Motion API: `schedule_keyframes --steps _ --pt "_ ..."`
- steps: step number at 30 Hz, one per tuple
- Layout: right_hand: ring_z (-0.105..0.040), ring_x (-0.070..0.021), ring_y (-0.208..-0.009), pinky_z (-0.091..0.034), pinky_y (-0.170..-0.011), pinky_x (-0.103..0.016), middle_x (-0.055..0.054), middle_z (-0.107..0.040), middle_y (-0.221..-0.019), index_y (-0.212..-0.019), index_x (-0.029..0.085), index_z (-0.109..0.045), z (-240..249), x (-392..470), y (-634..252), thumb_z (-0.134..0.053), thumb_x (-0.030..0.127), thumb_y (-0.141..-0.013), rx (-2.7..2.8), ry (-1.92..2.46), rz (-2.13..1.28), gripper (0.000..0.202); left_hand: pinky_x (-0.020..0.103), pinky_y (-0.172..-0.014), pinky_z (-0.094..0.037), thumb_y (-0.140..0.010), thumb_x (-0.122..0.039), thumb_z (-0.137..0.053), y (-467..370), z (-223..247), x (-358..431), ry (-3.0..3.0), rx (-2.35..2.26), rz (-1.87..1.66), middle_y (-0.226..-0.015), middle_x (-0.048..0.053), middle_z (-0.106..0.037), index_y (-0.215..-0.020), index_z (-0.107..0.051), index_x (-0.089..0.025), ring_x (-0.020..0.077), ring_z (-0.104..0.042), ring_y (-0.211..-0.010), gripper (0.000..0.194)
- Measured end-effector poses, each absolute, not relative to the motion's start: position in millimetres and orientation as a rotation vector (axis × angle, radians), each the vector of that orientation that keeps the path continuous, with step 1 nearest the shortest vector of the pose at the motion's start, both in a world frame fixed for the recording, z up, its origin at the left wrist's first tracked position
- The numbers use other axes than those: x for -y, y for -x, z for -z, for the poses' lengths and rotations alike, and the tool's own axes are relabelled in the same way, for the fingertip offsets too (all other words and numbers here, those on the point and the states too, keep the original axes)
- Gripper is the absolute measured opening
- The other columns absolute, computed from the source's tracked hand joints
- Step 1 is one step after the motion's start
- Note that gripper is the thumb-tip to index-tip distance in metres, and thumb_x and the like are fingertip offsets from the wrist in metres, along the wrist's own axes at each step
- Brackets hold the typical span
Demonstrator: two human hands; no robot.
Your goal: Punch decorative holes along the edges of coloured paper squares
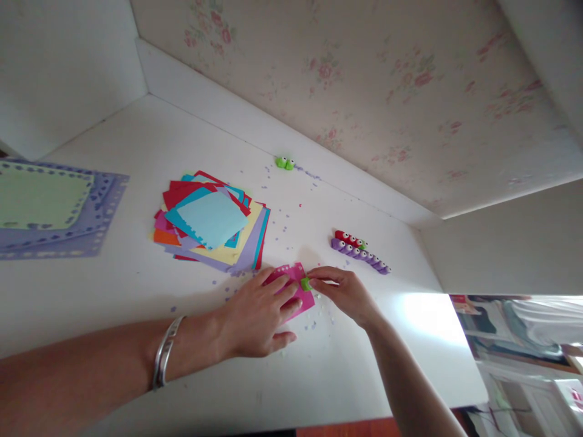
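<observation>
A small bright pink sheet of paper [298, 309] lies on the white table, with punched shapes along its upper edge. My left hand [259, 312] rests flat over its left part with fingers spread, and a silver bangle circles the wrist. At the sheet's right edge is a small green punch [305, 284], pinched between the thumb and forefinger of my right hand [341, 291]. The fingers partly cover the punch. Just beyond my left hand is a loose pile of coloured paper sheets [214, 218], with a light blue one on top.
Purple and red punches with googly eyes [359, 252] stand in rows at right. Two green ones [285, 163] sit by the back wall. Punched paper bits [314, 325] are scattered around. Purple and light green sheets with punched borders [45, 194] lie far left.
</observation>
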State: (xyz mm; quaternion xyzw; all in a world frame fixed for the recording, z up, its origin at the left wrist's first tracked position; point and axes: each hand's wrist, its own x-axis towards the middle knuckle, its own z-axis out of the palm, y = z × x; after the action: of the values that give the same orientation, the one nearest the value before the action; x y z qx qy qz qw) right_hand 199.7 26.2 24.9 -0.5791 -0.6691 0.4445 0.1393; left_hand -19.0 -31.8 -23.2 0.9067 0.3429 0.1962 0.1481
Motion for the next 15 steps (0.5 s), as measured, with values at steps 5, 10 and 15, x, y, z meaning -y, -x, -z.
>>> schedule_keyframes --steps 5,10,15 --pt "-0.071 -0.0202 -0.087 -0.058 -0.082 -0.036 -0.002 -0.076 -0.095 -0.088 0.027 -0.077 -27.5 -27.3 -199.0 -0.067 0.031 -0.081 1.953 1.663 -1.301 0.013 0.054 -0.107 -0.023 -0.090 -0.055 -0.049 20.1 21.3 30.6 -2.607 -0.973 -0.563 -0.128 0.011 -0.059 -0.125 -0.057 -0.020 0.0335 -0.044 -0.123 0.050" --pt "-0.070 -0.0196 -0.087 -0.058 -0.080 -0.035 -0.002 -0.075 -0.096 -0.089 0.028 -0.077 -29.1 -27.6 -199.0 -0.066 0.030 -0.082 1.967 1.665 -1.306 0.013 0.054 -0.107 -0.023 -0.090 -0.055 -0.048 20.3 22.2 30.8 -2.602 -0.976 -0.568 -0.128 0.011 -0.059 -0.124 -0.057 -0.020 0.0331 -0.045 -0.122 0.050" --pt "-0.070 -0.0207 -0.089 -0.056 -0.081 -0.035 -0.002 -0.075 -0.097 -0.090 0.029 -0.077 -28.3 -29.5 -200.4 -0.066 0.031 -0.083 2.022 1.667 -1.274 0.014 0.054 -0.107 -0.024 -0.090 -0.055 -0.048 20.2 22.7 31.3 -2.603 -0.978 -0.567 -0.126 0.011 -0.060 -0.124 -0.057 -0.020 0.0333 -0.045 -0.122 0.050"
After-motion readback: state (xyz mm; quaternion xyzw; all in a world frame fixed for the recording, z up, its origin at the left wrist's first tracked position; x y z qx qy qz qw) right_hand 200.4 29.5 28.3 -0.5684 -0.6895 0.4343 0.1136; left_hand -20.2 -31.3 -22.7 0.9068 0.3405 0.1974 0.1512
